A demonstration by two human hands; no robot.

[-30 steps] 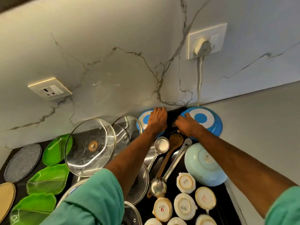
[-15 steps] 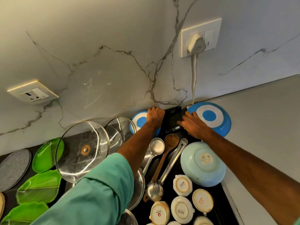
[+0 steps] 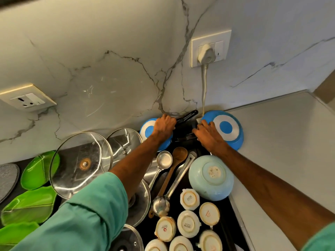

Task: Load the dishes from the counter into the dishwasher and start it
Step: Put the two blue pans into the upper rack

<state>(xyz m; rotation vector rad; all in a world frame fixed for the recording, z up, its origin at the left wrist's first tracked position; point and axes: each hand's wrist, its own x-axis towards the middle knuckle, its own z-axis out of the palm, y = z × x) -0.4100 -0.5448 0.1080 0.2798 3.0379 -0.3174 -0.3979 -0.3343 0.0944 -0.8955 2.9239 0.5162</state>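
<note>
Arms outstretched | left grip (image 3: 165,126) holds black handle (image 3: 188,115) | right grip (image 3: 208,134) curled

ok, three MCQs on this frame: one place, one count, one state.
1. The pale blue bowl lies: A on the green plates; B left of the glass lids; C just nearer the person than the right blue pan.
2. Blue pans at the wall: A one; B two; C four.
3. The left hand: A grips a black handle; B lies flat on the wall; C holds the wooden spoon.
C: the bowl sits right before that pan. B: the left blue pan plus the right one. A: its fingers curl round the handle.
</note>
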